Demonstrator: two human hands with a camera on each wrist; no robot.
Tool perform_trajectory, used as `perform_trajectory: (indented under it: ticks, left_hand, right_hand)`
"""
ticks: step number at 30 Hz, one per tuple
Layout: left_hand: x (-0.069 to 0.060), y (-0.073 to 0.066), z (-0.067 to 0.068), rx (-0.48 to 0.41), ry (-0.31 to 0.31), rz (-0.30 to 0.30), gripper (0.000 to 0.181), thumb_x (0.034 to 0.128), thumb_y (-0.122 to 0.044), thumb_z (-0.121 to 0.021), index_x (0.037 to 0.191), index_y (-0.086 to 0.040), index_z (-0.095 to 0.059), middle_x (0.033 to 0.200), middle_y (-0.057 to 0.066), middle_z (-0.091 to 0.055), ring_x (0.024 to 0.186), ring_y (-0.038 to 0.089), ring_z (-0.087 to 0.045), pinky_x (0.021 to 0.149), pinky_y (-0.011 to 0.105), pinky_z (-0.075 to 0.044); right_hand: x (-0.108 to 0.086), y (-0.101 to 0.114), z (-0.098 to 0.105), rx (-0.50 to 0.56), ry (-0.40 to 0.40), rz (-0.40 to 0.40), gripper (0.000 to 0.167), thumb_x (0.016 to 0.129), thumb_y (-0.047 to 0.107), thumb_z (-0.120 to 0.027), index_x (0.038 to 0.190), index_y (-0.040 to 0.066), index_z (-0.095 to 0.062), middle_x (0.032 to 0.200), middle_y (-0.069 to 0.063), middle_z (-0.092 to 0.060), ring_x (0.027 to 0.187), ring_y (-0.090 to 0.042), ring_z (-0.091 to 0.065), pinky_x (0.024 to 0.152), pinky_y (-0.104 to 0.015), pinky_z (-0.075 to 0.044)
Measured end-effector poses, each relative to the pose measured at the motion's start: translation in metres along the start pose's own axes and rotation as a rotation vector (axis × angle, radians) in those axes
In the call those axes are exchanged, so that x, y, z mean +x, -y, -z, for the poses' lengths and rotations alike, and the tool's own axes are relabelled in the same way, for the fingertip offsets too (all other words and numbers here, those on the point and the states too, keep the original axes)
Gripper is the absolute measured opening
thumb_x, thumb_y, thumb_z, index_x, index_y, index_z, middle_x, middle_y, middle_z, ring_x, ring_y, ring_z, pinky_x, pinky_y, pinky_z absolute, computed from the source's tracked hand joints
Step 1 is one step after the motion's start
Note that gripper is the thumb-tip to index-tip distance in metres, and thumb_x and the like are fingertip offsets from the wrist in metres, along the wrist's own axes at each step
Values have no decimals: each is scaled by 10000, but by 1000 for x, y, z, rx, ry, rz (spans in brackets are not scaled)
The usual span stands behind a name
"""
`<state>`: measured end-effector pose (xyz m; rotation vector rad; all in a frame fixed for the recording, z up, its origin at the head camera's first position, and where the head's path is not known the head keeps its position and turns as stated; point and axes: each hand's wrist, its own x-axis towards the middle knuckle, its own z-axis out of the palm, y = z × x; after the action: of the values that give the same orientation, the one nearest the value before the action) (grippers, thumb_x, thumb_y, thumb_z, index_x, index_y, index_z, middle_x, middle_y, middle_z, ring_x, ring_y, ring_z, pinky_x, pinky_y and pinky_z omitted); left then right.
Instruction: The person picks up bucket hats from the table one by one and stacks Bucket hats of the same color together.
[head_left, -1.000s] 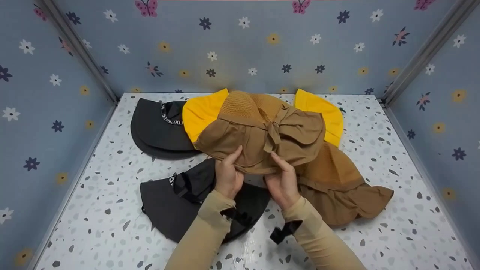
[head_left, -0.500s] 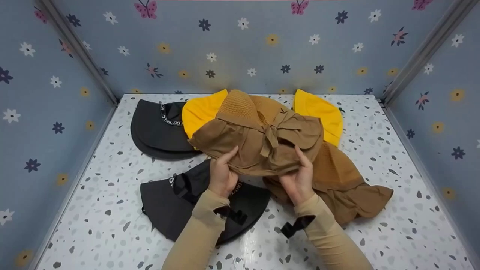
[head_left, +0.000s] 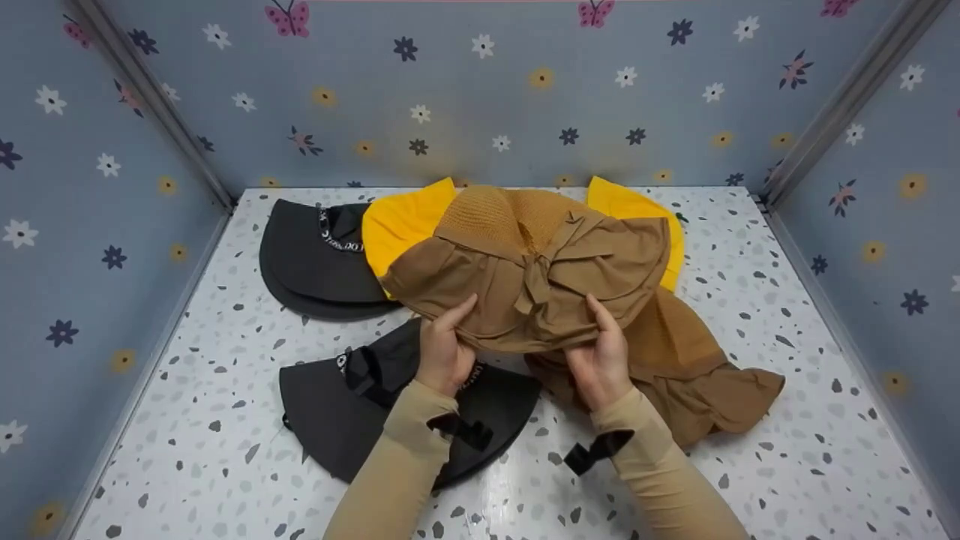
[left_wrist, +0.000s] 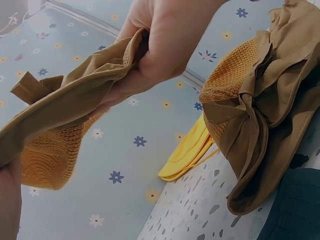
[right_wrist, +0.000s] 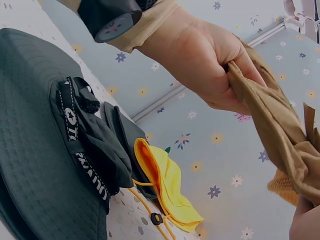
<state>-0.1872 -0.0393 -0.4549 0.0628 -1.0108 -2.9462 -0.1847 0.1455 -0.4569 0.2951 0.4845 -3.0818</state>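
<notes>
While crown [head_left: 484,214] points toward wall [head_left: 465,82], held brown hat [head_left: 495,281] stretches sideways.

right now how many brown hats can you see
2. One brown hat is held by its brim in the left hand and right hand; the second brown hat lies on the table to the right, partly covered. More could be hidden underneath.
</notes>
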Motion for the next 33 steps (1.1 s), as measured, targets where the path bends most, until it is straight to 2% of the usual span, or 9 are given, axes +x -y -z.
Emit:
perform_trajectory:
  ticks: [6, 10, 14, 18, 22, 25, 29, 33]
  left_hand:
    - [0, 3, -1, -24, 19, 7, 367, 1046, -65, -447, 1409, -113, -421, 1352, 54, -554, 1265, 205, -560, 1139, 423, -431]
    - [0, 3, 0, -36, 20, 24, 373, 1061, -98, -425, 1432, -127, -412, 1368, 45, -554, 1264, 194, -567, 1131, 409, -441]
    - [1, 3, 1, -57, 14, 34, 352, 1059, -95, -424, 1410, -116, -438, 1324, 36, -593, 1222, 185, -598, 1104, 398, -468]
    - [1, 4, 2, -62, 17, 45, 317, 1053, -94, -439, 1369, -99, -472, 1275, 32, -626, 1179, 184, -622, 1068, 390, -499]
    - [2, 6, 3, -56, 42, 60, 314, 1052, -99, -445, 1365, -105, -471, 1273, 30, -626, 1182, 186, -620, 1066, 392, -500]
    - [1, 7, 4, -59, 61, 72, 310, 1054, -100, -441, 1363, -116, -464, 1278, 35, -617, 1184, 191, -618, 1070, 398, -498]
    - [1, 10, 3, -43, 70, 101, 296, 1056, -117, -444, 1351, -115, -464, 1269, 38, -610, 1171, 192, -622, 1061, 390, -505]
    - [2, 13, 1, -12, 74, 131, 305, 1060, -169, -442, 1358, -108, -462, 1270, 36, -609, 1173, 185, -618, 1063, 362, -502]
  right_hand:
    - [-1, 8, 3, 15, -34, 4, 206, 1052, 39, -393, 1221, 26, -511, 1225, -80, -588, 1173, -203, -551, 1054, -316, -430]
    - [-2, 12, 5, -72, -61, 36, 228, 1037, 3, -407, 1248, 54, -474, 1271, -55, -542, 1195, -187, -536, 1104, -311, -404]
    - [-4, 20, 8, -187, -73, 83, 325, 1006, -75, -402, 1295, 72, -417, 1309, -41, -473, 1230, -178, -502, 1137, -308, -387]
    - [-5, 29, 13, -246, -94, 130, 402, 945, -169, -434, 1279, 56, -449, 1250, -50, -525, 1159, -180, -562, 1041, -301, -486]
    - [-7, 39, 20, -276, -91, 167, 510, 896, -232, -450, 1290, 92, -452, 1221, -50, -547, 1117, -182, -585, 954, -295, -543]
    - [-9, 47, 25, -318, -82, 168, 554, 906, -227, -437, 1321, 140, -420, 1259, -44, -517, 1148, -186, -568, 970, -302, -539]
    - [-10, 60, 30, -367, -91, 164, 521, 950, -162, -452, 1347, 173, -414, 1293, -38, -509, 1175, -191, -566, 1019, -328, -519]
    - [-12, 73, 34, -367, -90, 147, 483, 981, -85, -491, 1375, 184, -416, 1320, -27, -517, 1194, -185, -575, 1045, -340, -507]
